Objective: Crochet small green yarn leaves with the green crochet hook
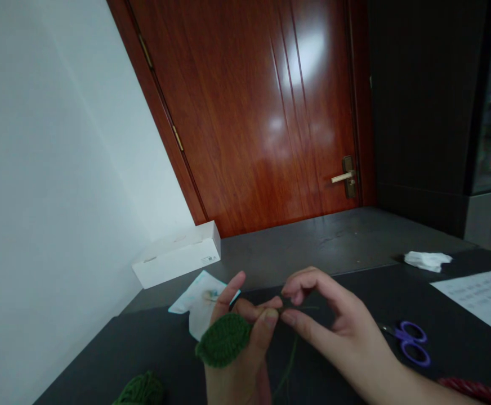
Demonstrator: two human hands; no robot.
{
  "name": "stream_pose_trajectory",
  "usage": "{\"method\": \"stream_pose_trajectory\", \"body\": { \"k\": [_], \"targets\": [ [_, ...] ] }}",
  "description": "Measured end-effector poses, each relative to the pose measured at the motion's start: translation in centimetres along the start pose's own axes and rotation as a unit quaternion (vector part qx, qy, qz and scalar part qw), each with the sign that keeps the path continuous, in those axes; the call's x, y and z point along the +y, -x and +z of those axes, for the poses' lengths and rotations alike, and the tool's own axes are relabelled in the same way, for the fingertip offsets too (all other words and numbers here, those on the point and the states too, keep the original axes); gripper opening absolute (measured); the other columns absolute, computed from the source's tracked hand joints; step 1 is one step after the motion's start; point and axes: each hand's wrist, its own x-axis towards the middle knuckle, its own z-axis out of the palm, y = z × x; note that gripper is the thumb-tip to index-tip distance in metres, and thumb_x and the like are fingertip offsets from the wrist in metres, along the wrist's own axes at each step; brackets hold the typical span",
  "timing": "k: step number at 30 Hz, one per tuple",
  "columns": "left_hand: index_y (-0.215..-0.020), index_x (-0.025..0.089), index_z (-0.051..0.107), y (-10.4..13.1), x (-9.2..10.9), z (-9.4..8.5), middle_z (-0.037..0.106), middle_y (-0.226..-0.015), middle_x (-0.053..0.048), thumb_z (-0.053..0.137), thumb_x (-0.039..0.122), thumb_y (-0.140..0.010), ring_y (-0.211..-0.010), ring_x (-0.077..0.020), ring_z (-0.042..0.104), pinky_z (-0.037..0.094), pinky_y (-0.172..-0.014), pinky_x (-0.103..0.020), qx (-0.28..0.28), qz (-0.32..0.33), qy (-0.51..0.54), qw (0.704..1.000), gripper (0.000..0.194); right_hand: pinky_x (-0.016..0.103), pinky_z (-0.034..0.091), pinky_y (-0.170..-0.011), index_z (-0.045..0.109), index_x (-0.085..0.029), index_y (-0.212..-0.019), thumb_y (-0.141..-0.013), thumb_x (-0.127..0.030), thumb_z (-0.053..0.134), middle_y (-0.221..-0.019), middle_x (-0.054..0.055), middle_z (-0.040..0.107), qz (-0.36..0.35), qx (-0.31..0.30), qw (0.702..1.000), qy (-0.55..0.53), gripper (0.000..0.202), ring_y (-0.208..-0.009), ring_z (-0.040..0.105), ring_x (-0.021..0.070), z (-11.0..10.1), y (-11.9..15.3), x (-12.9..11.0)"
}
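Note:
A green crocheted leaf-shaped piece [224, 341] lies across my left hand [249, 360]. That hand's thumb and index finger pinch the piece's narrow end, while another finger points up. Close beside it, my right hand [334, 315] has its thumb and fingertips drawn together at the same spot, on a thin green strand. Whatever else sits between the fingertips is blurred and too small to make out. A length of green yarn [290, 363] hangs down between the hands. At the bottom edge of the view lies a green yarn ball [142, 389], partly cut off.
Behind my left hand is a white and light-blue packet [197, 306]. A long white box [178, 256] stands against the wall. To the right are purple-handled scissors [412, 340], a printed sheet [482, 295], a crumpled white tissue [427, 260] and a dark red cord-like thing [473, 388].

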Motion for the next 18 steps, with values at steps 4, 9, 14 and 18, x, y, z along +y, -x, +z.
{"method": "stream_pose_trajectory", "body": {
  "k": [4, 9, 14, 18],
  "targets": [
    [-0.100, 0.018, 0.068, 0.0, 0.5, -0.3, 0.067, -0.056, 0.005, 0.083, 0.011, -0.058, -0.062, -0.0112, 0.070, 0.055, -0.066, -0.016, -0.024, -0.065, 0.033, 0.997, 0.045, 0.033, 0.044, -0.076, 0.064, -0.014, -0.098, -0.081, -0.003, 0.061, -0.084, 0.003, 0.071, -0.266, -0.022, 0.953, 0.145, 0.020, -0.077, 0.063, 0.0150, -1.1, -0.1, -1.2],
    [-0.096, 0.015, 0.069, 0.3, 1.0, -0.1, 0.069, -0.057, 0.002, 0.083, 0.007, -0.057, -0.062, -0.0125, 0.070, 0.057, -0.063, -0.018, -0.007, -0.113, 0.058, 0.992, 0.043, 0.035, 0.042, -0.078, 0.069, -0.011, -0.090, -0.085, -0.004, 0.057, -0.079, 0.004, 0.072, -0.335, -0.013, 0.917, 0.215, 0.015, -0.075, 0.065, 0.0153, -1.6, -0.4, -1.6],
    [-0.096, 0.014, 0.069, 0.6, 1.1, 0.1, 0.074, -0.063, -0.003, 0.080, 0.006, -0.060, -0.067, -0.0161, 0.072, 0.059, -0.064, -0.021, 0.008, -0.135, 0.068, 0.988, 0.039, 0.036, 0.040, -0.080, 0.070, -0.015, -0.092, -0.088, -0.009, 0.058, -0.081, 0.002, 0.076, -0.349, 0.012, 0.904, 0.249, 0.014, -0.075, 0.067, 0.0138, -1.9, -0.3, -1.0],
    [-0.094, 0.014, 0.070, 0.3, 1.0, -0.5, 0.075, -0.066, -0.004, 0.083, 0.005, -0.056, -0.067, -0.0180, 0.073, 0.060, -0.065, -0.024, -0.010, -0.157, 0.073, 0.985, 0.041, 0.036, 0.038, -0.082, 0.071, -0.019, -0.092, -0.091, -0.015, 0.058, -0.081, -0.001, 0.078, -0.364, 0.016, 0.881, 0.301, 0.014, -0.076, 0.068, 0.0135, -2.1, -0.3, -1.0]
  ]
}}
